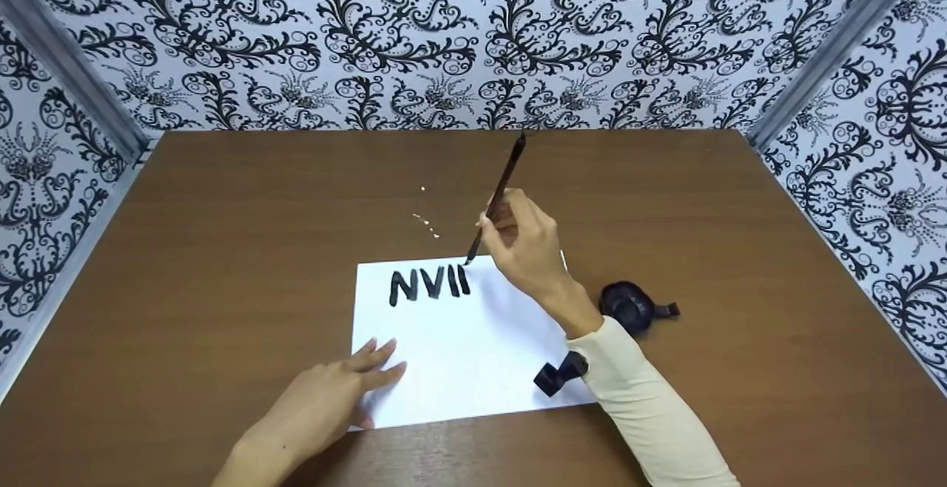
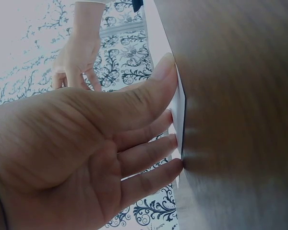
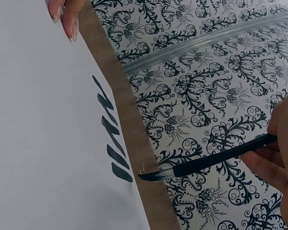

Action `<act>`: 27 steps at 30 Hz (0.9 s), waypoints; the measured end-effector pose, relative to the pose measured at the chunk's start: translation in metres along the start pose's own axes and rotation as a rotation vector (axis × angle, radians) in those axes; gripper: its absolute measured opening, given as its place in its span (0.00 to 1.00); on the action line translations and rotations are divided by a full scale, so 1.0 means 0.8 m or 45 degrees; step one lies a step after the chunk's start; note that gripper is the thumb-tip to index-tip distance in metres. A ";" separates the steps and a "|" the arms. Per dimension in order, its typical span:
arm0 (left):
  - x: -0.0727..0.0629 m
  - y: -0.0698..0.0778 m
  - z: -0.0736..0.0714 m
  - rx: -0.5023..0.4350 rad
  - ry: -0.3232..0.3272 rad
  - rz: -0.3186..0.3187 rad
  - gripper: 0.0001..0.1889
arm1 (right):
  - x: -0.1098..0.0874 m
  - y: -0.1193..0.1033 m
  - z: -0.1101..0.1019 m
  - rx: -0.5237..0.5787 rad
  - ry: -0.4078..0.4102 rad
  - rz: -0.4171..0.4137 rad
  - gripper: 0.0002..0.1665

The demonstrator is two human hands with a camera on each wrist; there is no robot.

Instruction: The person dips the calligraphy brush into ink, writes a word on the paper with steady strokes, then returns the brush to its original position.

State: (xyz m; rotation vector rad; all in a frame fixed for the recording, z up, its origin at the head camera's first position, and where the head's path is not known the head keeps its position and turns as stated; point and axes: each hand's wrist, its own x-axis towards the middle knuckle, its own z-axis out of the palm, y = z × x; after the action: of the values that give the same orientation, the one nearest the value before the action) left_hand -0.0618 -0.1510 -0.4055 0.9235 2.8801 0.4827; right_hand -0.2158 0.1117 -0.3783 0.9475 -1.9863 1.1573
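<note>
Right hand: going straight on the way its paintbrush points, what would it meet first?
The paintbrush in the right hand would likely meet the white paper sheet first, around the rightmost black stroke; depth is unclear, so it may be touching now.

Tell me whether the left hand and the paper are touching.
Touching. The left wrist view shows it: fingertips of the left hand meet the surface of the paper, with no gap visible between them.
</note>
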 end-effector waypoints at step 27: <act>-0.001 0.001 -0.001 0.031 -0.008 0.003 0.35 | -0.005 0.011 0.003 0.039 -0.100 -0.041 0.09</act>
State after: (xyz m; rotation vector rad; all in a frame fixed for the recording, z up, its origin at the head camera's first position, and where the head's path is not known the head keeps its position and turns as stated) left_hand -0.0611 -0.1507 -0.4049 0.9302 2.8858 0.4452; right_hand -0.2210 0.1135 -0.3865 1.0519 -2.0120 1.1521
